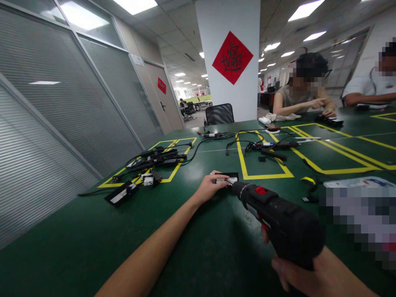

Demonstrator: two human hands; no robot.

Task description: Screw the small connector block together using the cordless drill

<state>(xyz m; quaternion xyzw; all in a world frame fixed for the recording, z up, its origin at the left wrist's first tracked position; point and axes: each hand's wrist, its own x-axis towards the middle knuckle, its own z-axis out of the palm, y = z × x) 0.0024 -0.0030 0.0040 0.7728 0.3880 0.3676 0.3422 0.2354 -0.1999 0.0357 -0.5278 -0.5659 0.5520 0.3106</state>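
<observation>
My right hand (297,270) grips a black electric screwdriver (278,220) with a red switch, low at the right. The tool's tip points at a small black device with a white label (227,178) lying on the green table (93,239). Fingers of my left hand (208,189) rest on that device's left end and hold it down against the table.
Black adapters and tangled cables (151,163) lie in a yellow-taped box at the left. More cables and tools (272,146) sit in the middle taped box. Two other people (305,88) work at the far right. A black chair (219,113) stands before a white pillar.
</observation>
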